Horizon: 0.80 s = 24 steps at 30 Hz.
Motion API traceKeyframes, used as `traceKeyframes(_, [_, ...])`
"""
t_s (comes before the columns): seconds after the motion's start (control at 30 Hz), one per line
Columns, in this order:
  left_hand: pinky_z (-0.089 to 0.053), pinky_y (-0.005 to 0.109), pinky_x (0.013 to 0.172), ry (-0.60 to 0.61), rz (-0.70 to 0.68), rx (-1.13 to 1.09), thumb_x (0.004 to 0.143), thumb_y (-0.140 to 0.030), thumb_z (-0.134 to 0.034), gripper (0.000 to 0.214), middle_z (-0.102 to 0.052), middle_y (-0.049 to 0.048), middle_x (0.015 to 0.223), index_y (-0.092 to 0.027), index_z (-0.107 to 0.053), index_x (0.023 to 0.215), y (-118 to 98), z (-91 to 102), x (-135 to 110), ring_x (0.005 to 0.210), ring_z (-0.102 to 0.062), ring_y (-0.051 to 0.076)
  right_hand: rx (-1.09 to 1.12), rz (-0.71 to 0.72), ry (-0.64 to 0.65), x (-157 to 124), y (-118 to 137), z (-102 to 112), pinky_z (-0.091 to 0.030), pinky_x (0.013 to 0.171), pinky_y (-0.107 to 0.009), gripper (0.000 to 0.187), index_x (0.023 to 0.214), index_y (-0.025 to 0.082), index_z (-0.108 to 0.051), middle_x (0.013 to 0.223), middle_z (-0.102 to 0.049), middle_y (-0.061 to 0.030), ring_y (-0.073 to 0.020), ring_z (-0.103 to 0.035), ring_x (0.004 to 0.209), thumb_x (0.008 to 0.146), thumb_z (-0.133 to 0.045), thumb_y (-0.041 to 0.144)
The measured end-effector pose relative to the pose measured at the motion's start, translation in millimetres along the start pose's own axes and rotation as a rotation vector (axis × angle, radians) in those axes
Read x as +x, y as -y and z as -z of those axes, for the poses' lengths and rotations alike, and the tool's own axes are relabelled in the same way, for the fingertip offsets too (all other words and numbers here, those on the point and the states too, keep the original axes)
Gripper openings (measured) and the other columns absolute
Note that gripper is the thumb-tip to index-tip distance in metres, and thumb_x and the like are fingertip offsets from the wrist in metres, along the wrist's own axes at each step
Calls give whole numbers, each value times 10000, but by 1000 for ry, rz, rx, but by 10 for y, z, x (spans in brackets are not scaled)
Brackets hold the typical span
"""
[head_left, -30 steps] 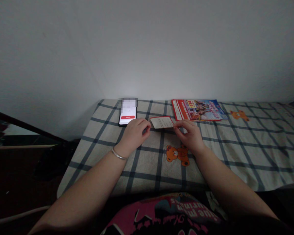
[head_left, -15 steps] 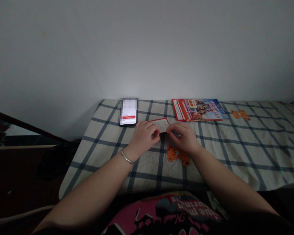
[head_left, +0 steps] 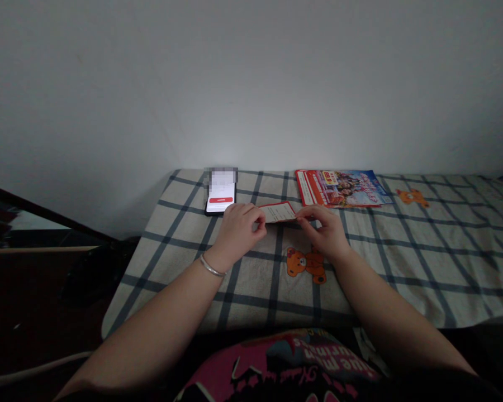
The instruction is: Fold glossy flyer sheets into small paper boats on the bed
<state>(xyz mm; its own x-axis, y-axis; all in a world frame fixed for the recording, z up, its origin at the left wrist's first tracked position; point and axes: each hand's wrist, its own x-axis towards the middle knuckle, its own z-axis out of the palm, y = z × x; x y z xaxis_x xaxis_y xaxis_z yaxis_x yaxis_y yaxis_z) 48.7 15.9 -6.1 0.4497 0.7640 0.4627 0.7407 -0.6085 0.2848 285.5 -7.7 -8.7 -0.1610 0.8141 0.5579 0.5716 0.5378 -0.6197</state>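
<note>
Card (head view): up between the two hands, over the cloth (head_left: 251, 287), white printed side showing with a red edge. The card (head_left: 278, 212) sits near the middle of the table; the print's too tiny to read, and I can't tell if it's fully clear of the cloth.
Right hand: thumb and finger of the right hand (head_left: 329, 231) clamped on the card's right corner.
Left hand: fingers of the left hand (head_left: 240, 229) curled up at the card's left end, but they hide that edge, so no idea if it's really pinched.
Card handling: looks to me like the step is holding it out two-handed, face up. Next move calls for a light touch at both ends imo, since something that thin could bend.
Phone: lit phone (head_left: 221, 202) lies just past the left hand.
Leaflets: leaflets (head_left: 339, 188) lie flat beyond the right hand.
</note>
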Motion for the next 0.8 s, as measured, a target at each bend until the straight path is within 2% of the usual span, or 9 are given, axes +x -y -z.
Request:
traceKeyframes(0.13, [-403,321,691,-1,72,-28,747,-96,-611,98,-608,8,765,-188,-577,744,153,15,10,741,-568,191,36,-106,-138,-3,-101,75,-535,680,-301,86,843,233,-634,826,-686,-20,-160,-646,744,890,-569,266])
traceKeyframes(0.27, [-449,303,698,-36,101,-145,785,-72,-578,107,-605,16,807,-177,-582,805,225,-1,-1,766,-576,182,31,-101,-110,-2,-183,108,-523,661,-296,75,843,229,-639,808,-676,-14,-152,-630,703,887,-580,247])
traceKeyframes(0.33, [-479,321,774,-61,50,-167,834,-89,-574,122,-630,35,894,-171,-606,918,190,-10,-13,855,-594,191,10,-48,-52,2,-169,93,-523,676,-305,74,856,231,-643,820,-681,-21,-163,-634,735,892,-579,235])
traceKeyframes(0.43, [-491,370,877,-67,-116,-135,885,-172,-625,223,-657,65,1057,-173,-612,1108,88,-27,-25,993,-594,218,-25,70,39,16,-85,49,-524,736,-334,69,878,233,-647,862,-696,-35,-184,-649,812,898,-583,220])
traceKeyframes(0.5, [-505,382,862,-38,-212,-84,888,-217,-655,190,-675,61,1048,-179,-636,1073,25,-45,-27,970,-601,225,-31,145,92,27,-19,19,-523,773,-347,69,882,235,-652,872,-704,-39,-189,-658,838,900,-588,215])
traceKeyframes(0.57, [-513,391,858,9,-236,-49,902,-215,-641,84,-691,45,970,-179,-659,976,-16,-64,-30,934,-612,225,-35,184,125,34,25,-4,-525,775,-347,75,882,237,-659,867,-708,-38,-187,-660,834,904,-589,218])
traceKeyframes(0.67, [-526,382,842,24,-193,-56,911,-206,-629,52,-702,39,936,-178,-668,931,-25,-84,-43,909,-630,219,-45,176,130,31,26,-27,-532,774,-350,73,899,241,-667,869,-713,-39,-190,-663,837,903,-595,233])
traceKeyframes(0.73, [-534,367,822,12,-133,-74,919,-210,-619,59,-708,36,933,-184,-670,935,-9,-88,-54,894,-645,209,-37,116,115,20,-10,-44,-541,787,-360,80,947,247,-667,910,-718,-43,-197,-669,857,891,-609,244])
traceKeyframes(0.8, [-537,356,805,-2,-68,-90,926,-214,-609,71,-716,40,943,-189,-672,950,7,-83,-63,886,-660,205,7,22,104,9,-57,-64,-552,803,-370,189,1054,253,-649,980,-721,-48,-203,-677,881,866,-633,252])
